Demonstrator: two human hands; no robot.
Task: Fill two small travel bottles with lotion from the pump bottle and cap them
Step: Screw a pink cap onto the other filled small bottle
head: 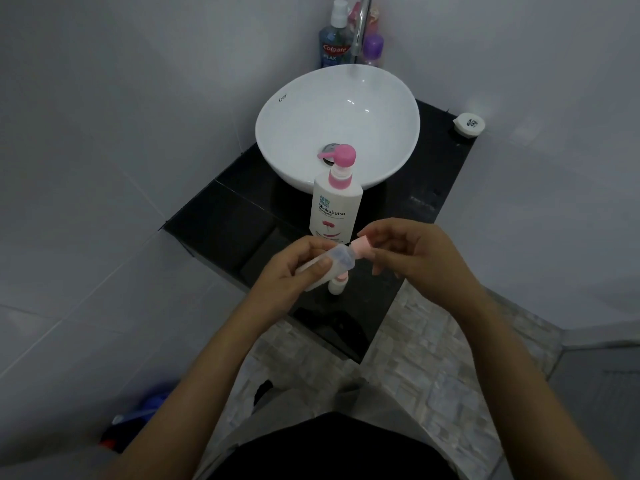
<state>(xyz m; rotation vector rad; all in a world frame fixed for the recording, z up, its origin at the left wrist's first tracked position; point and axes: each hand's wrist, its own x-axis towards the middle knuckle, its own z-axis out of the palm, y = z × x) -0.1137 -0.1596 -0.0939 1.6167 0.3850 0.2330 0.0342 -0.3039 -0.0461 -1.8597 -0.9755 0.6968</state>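
My left hand [294, 268] grips a clear small travel bottle [332, 261], tilted with its neck pointing right. My right hand [412, 251] pinches the pink cap [362, 249] sitting at that bottle's neck. A second small travel bottle [336, 285] with a pink cap stands on the black counter [221, 223], partly hidden under the held bottle. The white pump bottle [334, 209] with a pink pump head stands upright just behind my hands, in front of the basin.
A white round basin [381, 140] fills the back of the counter under a chrome tap [360, 26]. Behind the basin stand a blue mouthwash bottle [334, 43] and a purple bottle [372, 48]. At the counter's far right corner lies a small white container [468, 124]. Grey walls close in on both sides.
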